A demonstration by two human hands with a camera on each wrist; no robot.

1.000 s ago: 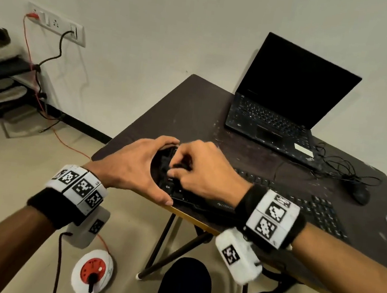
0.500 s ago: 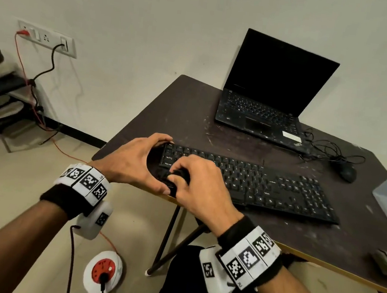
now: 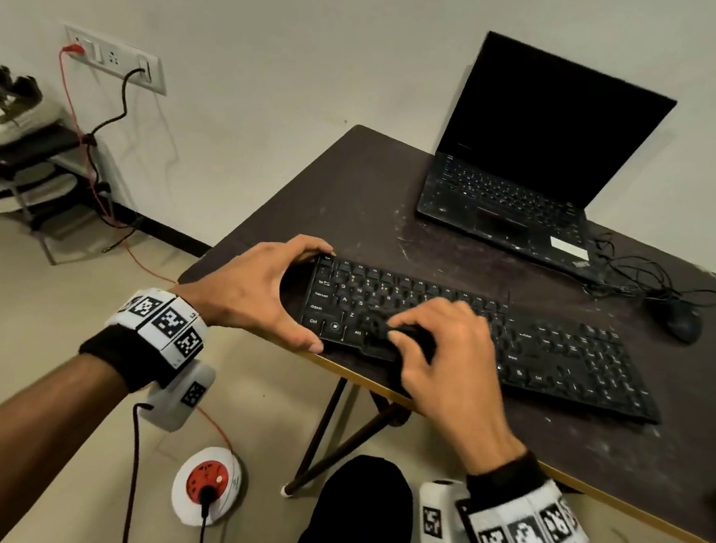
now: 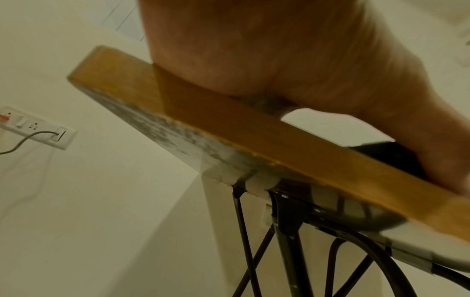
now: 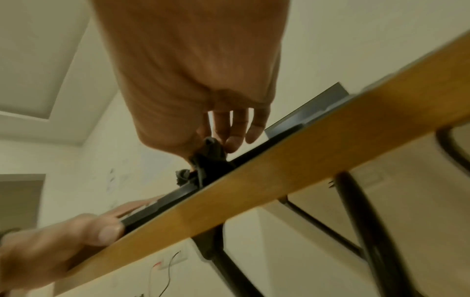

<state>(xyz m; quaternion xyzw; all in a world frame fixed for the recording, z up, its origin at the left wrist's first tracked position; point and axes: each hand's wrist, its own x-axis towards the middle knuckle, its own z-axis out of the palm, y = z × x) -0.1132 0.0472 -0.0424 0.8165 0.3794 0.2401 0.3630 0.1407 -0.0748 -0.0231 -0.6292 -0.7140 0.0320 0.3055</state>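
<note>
- The keyboard (image 3: 520, 342) is lying flat along the front edge of the table (image 3: 358, 189), with its left end near the table's left corner.
- The left hand (image 3: 253, 289) is gripping the keyboard's left end. Its thumb is pressing on the near edge and its fingers are curling over the far corner, with a gap showing between the palm and the keyboard's side.
- The right hand (image 3: 441, 350) is pinching a black cloth (image 3: 389, 332) between thumb and curled fingertips. It is holding the cloth down on the lower-left rows of keys.
- In the right wrist view, the cloth is bunching up under the fingertips and touching the top of the keyboard.
- In the left wrist view, the heel of the left hand is resting at the table's edge, and its fingers are hiding behind the palm.
- A laptop (image 3: 518, 178) is standing open with a dark screen at the back of the table, well apart from the keyboard.
- A mouse (image 3: 681, 323) is sitting to the right of the laptop, beside a tangle of cable.
</note>
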